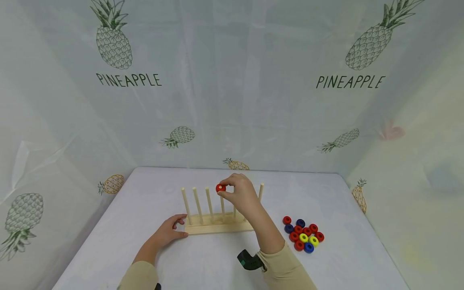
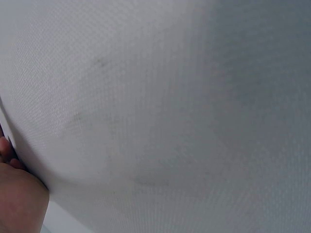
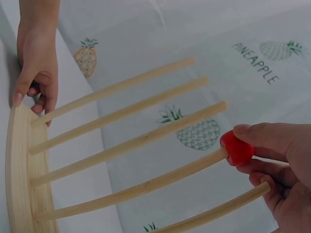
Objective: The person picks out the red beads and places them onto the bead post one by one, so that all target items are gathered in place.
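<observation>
A wooden peg rack (image 1: 217,228) with several upright pegs stands on the table. At its left end my left hand (image 1: 167,231) grips the base, thumb at the front and fingers bent around the end. My right hand (image 1: 242,194) pinches a red ring (image 1: 219,189) between thumb and fingers at the top of a middle peg. In the right wrist view, the peg's tip meets the hole of the red ring (image 3: 238,147). The right hand and forearm partly cover the pegs at the right. The left wrist view shows mostly pale cloth and part of a hand (image 2: 22,201).
Right of the rack lies a loose group of red, dark blue and yellow rings, among them a yellow ring (image 1: 313,241) and a blue ring (image 1: 309,247). A pineapple-print curtain (image 1: 232,100) hangs behind the white table (image 1: 348,209) and along its sides.
</observation>
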Tool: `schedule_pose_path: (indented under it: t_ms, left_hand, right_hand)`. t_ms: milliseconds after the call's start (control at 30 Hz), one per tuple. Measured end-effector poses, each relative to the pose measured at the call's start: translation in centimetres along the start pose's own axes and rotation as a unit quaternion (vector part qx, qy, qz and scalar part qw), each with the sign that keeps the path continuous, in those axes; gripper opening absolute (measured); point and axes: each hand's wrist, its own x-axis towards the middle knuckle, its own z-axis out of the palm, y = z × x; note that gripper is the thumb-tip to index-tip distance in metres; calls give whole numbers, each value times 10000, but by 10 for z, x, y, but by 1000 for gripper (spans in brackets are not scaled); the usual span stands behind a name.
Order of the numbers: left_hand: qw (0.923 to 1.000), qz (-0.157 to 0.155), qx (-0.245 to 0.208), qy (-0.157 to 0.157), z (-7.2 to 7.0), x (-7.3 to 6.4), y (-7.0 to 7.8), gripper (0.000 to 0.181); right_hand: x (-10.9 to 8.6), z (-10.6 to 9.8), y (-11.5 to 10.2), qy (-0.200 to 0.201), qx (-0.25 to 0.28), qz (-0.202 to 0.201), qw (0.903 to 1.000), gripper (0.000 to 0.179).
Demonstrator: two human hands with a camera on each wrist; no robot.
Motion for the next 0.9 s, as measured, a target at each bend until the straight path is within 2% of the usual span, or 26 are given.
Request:
schedule_pose_path:
  t_ms: [267,467,567,733,900]
  left_hand:
    - [10000,-19,-35,11,1,1,-2,67]
    - [10000,32,-77,41,1,-1,2,67]
    - [9999,34,-121,43,1,-2,4,67]
    - [10000,4,-86,23,1,-1,2,67]
    - [10000,-36,-28,-14,1,0,0,67]
  right_hand:
    - [-1,0,1,77,0,-94,9999,22]
    - [-2,0,1,115,-50,-141,9998,23]
    - [-4,-1,0,191,155,-77,9997,23]
    - [-11,-4,-1,549,817,-76,9951,23]
    - [-18,-7,1,836,1062,-166,9907,25]
